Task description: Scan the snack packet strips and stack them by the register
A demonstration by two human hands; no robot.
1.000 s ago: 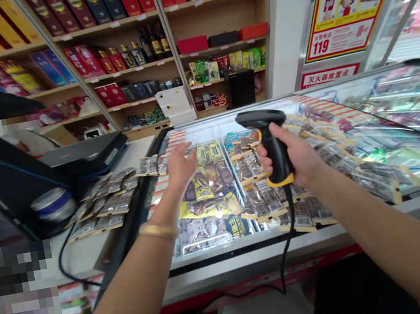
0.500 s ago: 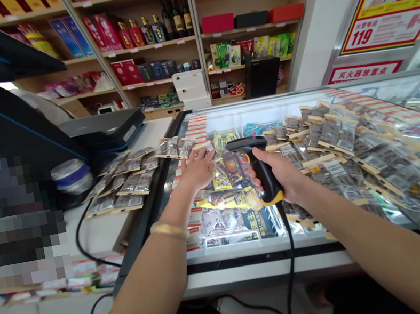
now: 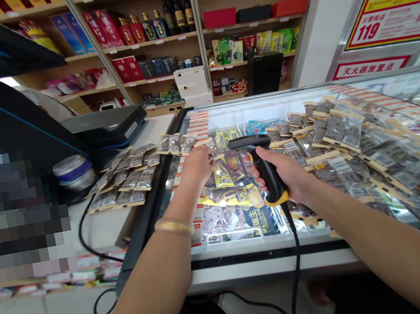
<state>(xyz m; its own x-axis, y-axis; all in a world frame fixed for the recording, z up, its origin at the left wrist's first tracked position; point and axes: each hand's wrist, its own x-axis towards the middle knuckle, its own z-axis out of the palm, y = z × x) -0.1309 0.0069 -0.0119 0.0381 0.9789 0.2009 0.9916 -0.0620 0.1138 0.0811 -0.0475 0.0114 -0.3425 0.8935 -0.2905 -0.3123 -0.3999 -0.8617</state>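
Note:
My right hand [image 3: 287, 170] is wrapped round the handle of a black and yellow barcode scanner [image 3: 270, 173], its head pointing left above the glass top. A black cable hangs from the handle. My left hand [image 3: 197, 166], a gold-coloured bangle on its wrist, has its fingers drawn together on a small clear packet [image 3: 214, 148] with dark contents; the fingertips are partly hidden. Just beyond that hand lie similar packets [image 3: 188, 143]. A large heap of these packets [image 3: 345, 127] covers the glass to the right of the scanner.
More packets [image 3: 134, 178] lie on the white counter at left, beside a round tin [image 3: 73, 173] and a black machine [image 3: 105, 125]. Through the freezer glass show yellow food bags [image 3: 233, 196]. Shelves [image 3: 157, 40] with bottles and boxes stand behind. A cable loops below.
My left hand's fingers were spread flat over the packets and are now gathered on one packet. The scanner stays in my right hand, nearly unmoved; the view has shifted slightly.

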